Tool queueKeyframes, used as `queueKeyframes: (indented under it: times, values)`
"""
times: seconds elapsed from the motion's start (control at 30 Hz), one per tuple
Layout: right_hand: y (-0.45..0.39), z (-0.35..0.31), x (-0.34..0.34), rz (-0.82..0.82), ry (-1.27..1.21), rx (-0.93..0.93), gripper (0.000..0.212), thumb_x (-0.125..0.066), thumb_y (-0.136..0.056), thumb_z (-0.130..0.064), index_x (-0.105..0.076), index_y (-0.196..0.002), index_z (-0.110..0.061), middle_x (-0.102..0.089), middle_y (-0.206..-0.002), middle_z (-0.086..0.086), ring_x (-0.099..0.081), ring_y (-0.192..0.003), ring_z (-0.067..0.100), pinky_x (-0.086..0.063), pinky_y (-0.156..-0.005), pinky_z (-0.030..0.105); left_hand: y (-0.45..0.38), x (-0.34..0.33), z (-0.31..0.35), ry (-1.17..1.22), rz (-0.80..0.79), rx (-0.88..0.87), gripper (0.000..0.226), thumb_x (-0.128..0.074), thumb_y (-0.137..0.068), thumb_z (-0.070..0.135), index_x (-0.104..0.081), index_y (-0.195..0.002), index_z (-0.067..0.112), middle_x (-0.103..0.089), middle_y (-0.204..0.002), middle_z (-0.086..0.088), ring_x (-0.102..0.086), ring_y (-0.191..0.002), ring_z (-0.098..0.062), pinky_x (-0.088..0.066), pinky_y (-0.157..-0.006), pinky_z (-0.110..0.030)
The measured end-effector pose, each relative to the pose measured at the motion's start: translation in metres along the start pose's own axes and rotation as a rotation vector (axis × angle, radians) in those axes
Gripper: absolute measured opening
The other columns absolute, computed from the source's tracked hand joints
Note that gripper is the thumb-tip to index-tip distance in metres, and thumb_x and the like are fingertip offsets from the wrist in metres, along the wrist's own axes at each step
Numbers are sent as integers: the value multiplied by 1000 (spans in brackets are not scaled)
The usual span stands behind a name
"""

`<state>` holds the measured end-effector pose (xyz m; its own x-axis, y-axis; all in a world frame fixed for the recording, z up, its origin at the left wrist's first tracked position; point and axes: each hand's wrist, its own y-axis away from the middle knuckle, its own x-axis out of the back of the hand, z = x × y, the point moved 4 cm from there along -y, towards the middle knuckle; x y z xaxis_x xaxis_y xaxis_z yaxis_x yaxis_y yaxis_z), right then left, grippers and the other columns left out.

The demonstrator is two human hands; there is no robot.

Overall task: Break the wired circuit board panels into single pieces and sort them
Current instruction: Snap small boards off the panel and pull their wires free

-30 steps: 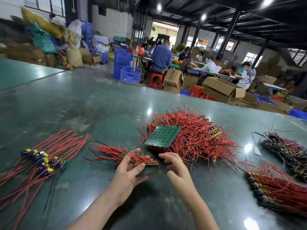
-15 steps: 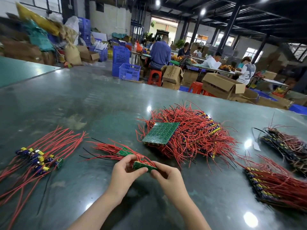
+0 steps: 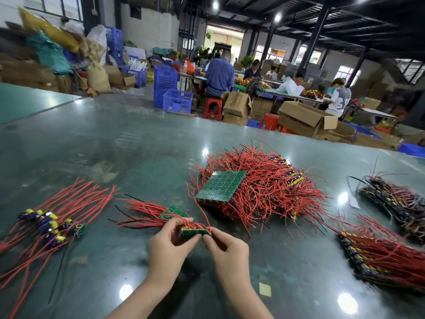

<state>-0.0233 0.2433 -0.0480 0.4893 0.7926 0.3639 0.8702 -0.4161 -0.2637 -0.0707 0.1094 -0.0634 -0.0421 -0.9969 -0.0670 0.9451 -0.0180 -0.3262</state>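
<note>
Left hand (image 3: 169,246) and right hand (image 3: 226,248) pinched green board strip (image 3: 194,232), fingertips hiding its ends; red wires (image 3: 149,212) covered its top.

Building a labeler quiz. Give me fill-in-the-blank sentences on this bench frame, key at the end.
1. Both hands, left hand and right hand, pinch a strip of circuit board whose colour is ____.
2. The wires on the big pile are mostly ____.
3. The square panel lies on top of the ____.
4. The separated single pieces lie to the person's ____.

Missing words: green; red; pile; left
</note>
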Motion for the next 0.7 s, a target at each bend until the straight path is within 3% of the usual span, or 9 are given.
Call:
queueKeyframes:
  times: [0.1,0.17,0.23,0.3,0.37,0.43,0.5,0.6,0.7]
  values:
    - [-2,-1,4,45,-75,-55,18,-70,-82,-6,-74,-88,-23,-73,-75,-15,-64,-71,-1,-51,-72,16,0,0,4,-10,-6,-50,53,-78,-71,-5,-61,-109,29,-72,-97,7,-69,-89,-10,-50,-83,-18]
    - [-7,3,12,104,-235,-152,19,-63,-86,0,-71,-93,-16,-73,-73,-7,-67,-70,5,-55,-70,20,-4,2,5,13,15,-62,55,-74,-74,-7,-59,-110,32,-69,-95,8,-66,-87,-9,-49,-83,-17]
    - [-11,8,18,123,-459,-300,22,-54,-90,6,-66,-96,-12,-71,-75,0,-68,-69,14,-57,-67,23,-6,0,5,96,-8,-8,45,-72,-77,-7,-63,-98,31,-67,-89,7,-63,-81,-7,-49,-79,-14]
    - [-14,12,22,116,-638,-434,24,-46,-91,10,-61,-94,-9,-71,-78,5,-68,-67,17,-56,-68,26,-5,-6,2,185,-44,91,27,-72,-78,-2,-64,-77,23,-64,-77,4,-60,-76,-11,-50,-79,-22]
    - [-14,12,21,111,-785,-519,29,-38,-88,14,-55,-87,-8,-71,-82,12,-68,-68,21,-56,-66,28,-4,-10,-1,270,-71,218,31,-69,-81,-1,-60,-58,19,-61,-68,2,-58,-72,-18,-50,-78,-34]
    - [-13,12,19,112,-903,-575,33,-29,-85,17,-48,-82,-10,-70,-81,17,-69,-67,24,-56,-58,28,-1,-12,0,334,-111,267,28,-71,-81,7,-63,-55,17,-61,-63,-3,-59,-66,-23,-50,-71,-37]
    - [-12,14,17,131,-1046,-654,35,-23,-85,18,-43,-82,-11,-69,-76,20,-68,-62,27,-56,-52,28,2,-11,7,402,-123,233,5,-73,-75,13,-71,-70,14,-59,-63,-6,-56,-58,-20,-47,-69,-40]
    - [-15,20,22,233,-1244,-762,31,-19,-85,16,-42,-81,-4,-62,-78,26,-61,-66,33,-56,-46,29,-4,-5,8,589,-8,189,42,-62,-77,12,-65,-117,26,-54,-72,1,-46,-48,-14,-47,-54,-28]
    - [-19,20,31,289,-1335,-764,28,-20,-83,12,-43,-82,-2,-56,-84,24,-55,-71,31,-55,-46,27,-9,-1,8,592,50,193,41,-56,-84,-1,-63,-112,28,-53,-71,0,-44,-47,-12,-46,-50,-23]
